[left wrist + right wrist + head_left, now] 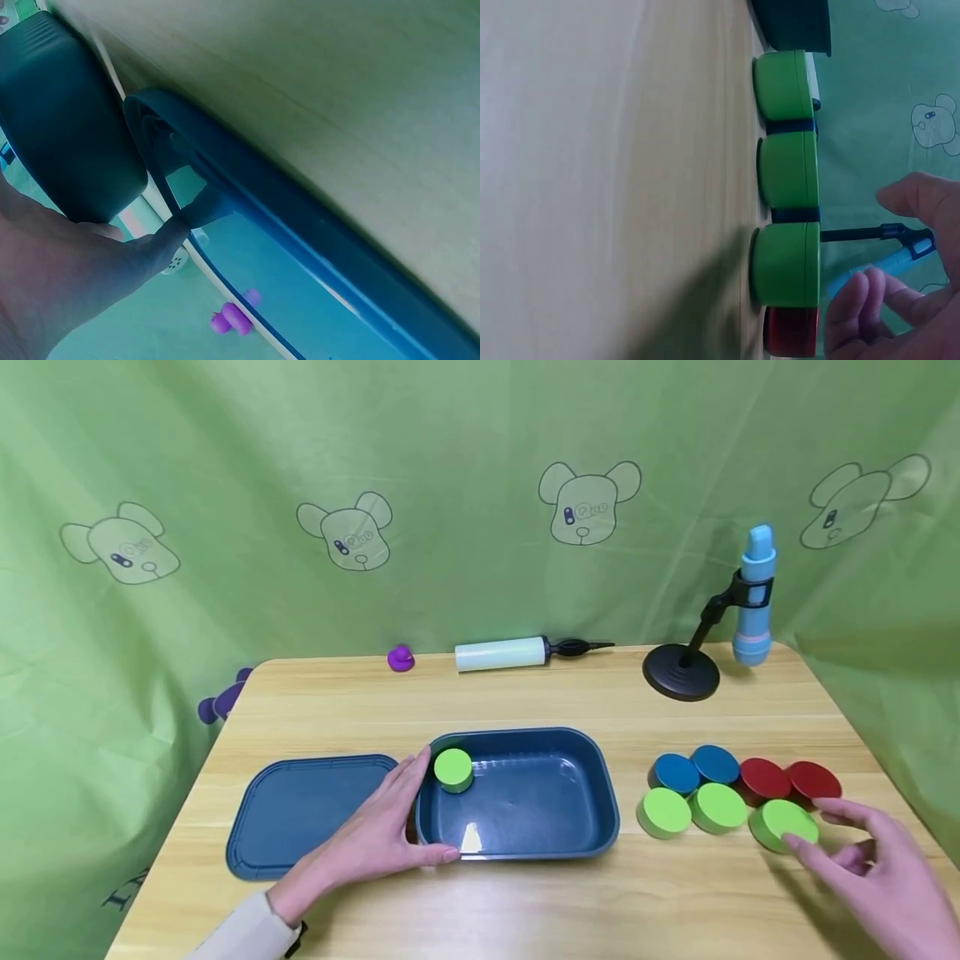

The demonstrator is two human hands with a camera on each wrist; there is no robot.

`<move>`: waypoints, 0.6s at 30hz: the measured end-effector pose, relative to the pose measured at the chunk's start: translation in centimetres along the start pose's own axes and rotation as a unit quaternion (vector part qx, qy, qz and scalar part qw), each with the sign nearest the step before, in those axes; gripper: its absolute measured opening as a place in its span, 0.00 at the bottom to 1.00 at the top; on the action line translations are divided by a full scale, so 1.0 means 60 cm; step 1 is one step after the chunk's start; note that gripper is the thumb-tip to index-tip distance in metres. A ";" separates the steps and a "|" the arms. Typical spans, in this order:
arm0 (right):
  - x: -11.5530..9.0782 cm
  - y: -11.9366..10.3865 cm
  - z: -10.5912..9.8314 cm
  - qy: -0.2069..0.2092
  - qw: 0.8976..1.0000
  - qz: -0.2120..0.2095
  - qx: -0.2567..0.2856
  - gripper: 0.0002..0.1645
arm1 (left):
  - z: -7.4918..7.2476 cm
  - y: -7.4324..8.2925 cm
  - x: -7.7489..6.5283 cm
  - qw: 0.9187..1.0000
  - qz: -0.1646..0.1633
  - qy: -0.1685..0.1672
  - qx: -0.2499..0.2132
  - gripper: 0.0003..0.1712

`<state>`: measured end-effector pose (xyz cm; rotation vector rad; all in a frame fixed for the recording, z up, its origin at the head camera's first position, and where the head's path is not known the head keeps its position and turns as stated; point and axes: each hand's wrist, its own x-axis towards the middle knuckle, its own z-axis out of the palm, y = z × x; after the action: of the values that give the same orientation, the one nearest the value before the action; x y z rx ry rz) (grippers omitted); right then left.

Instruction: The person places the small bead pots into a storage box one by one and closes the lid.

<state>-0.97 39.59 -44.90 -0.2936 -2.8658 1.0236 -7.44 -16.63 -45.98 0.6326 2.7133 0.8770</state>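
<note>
A dark blue box (517, 802) stands open on the table, with one green round block (453, 770) inside at its left end. My left hand (375, 827) rests against that end, fingers along the left rim and thumb along the front edge. Its fingers look straight in the head view; the left wrist view shows it between the box (71, 127) and the blue lid (300, 247). My right hand (877, 868) hovers, thumb and fingers spread, by the rightmost green block (783, 825). In the right wrist view a gap separates that hand (907, 285) from the block (786, 264).
Beside the rightmost block are two green blocks (718, 807), with blue blocks (715, 765) and red blocks (763, 781) behind. The lid (311, 810) lies left of the box. At the back are a purple duck (401, 658), a hand pump (501, 654) and a microphone stand (681, 672).
</note>
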 end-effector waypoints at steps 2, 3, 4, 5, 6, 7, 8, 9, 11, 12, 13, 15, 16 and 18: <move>0.003 0.008 0.000 -0.018 1.000 -0.008 -0.002 0.44 | 0.000 0.000 0.000 1.000 0.000 -0.001 0.001 0.78; 0.005 0.012 0.001 -0.028 1.000 -0.008 -0.005 0.46 | 0.000 0.000 0.000 1.000 0.001 0.000 0.002 0.78; 0.008 0.017 0.003 -0.039 0.999 -0.004 -0.009 0.48 | 0.000 0.000 0.001 1.000 0.002 0.001 0.004 0.79; 0.011 0.021 0.005 -0.048 0.999 0.000 -0.010 0.50 | 0.000 0.000 0.001 1.000 0.004 0.002 0.005 0.79; 0.012 0.025 0.007 -0.056 0.998 0.005 -0.011 0.51 | 0.000 0.000 0.001 1.000 0.006 0.003 0.005 0.79; 0.014 0.028 0.009 -0.061 0.998 0.008 -0.013 0.52 | 0.000 -0.001 0.001 1.000 0.007 0.004 0.005 0.79; 0.017 0.029 0.011 -0.067 0.997 0.016 -0.020 0.52 | -0.001 -0.001 0.001 1.000 0.009 0.005 0.006 0.79; 0.018 0.031 0.013 -0.070 0.997 0.021 -0.022 0.52 | -0.001 -0.001 0.001 1.000 0.010 0.006 0.007 0.79; 0.021 0.034 0.015 -0.074 0.997 0.022 -0.019 0.51 | -0.001 -0.001 0.002 1.000 0.009 0.006 0.006 0.78; 0.022 0.036 0.015 -0.075 0.997 0.021 -0.017 0.51 | 0.000 -0.001 0.002 1.000 0.009 0.006 0.006 0.78; 0.023 0.037 0.016 -0.074 0.997 0.022 -0.016 0.50 | 0.000 -0.001 0.002 1.000 0.007 0.005 0.003 0.78; 0.025 0.038 0.017 -0.072 0.997 0.029 -0.012 0.49 | 0.000 -0.001 0.001 1.000 0.004 0.004 0.000 0.78; 0.026 0.039 0.018 -0.069 0.997 0.034 -0.013 0.48 | 0.001 -0.001 0.001 1.000 0.003 0.004 -0.002 0.78; 0.027 0.040 0.019 -0.064 0.997 0.045 -0.017 0.48 | 0.002 -0.001 0.000 1.000 0.000 0.003 -0.005 0.78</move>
<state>-2.34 41.02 -47.30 -0.3747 -3.0129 1.0460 -7.39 -16.61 -46.09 0.6301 2.7133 0.8934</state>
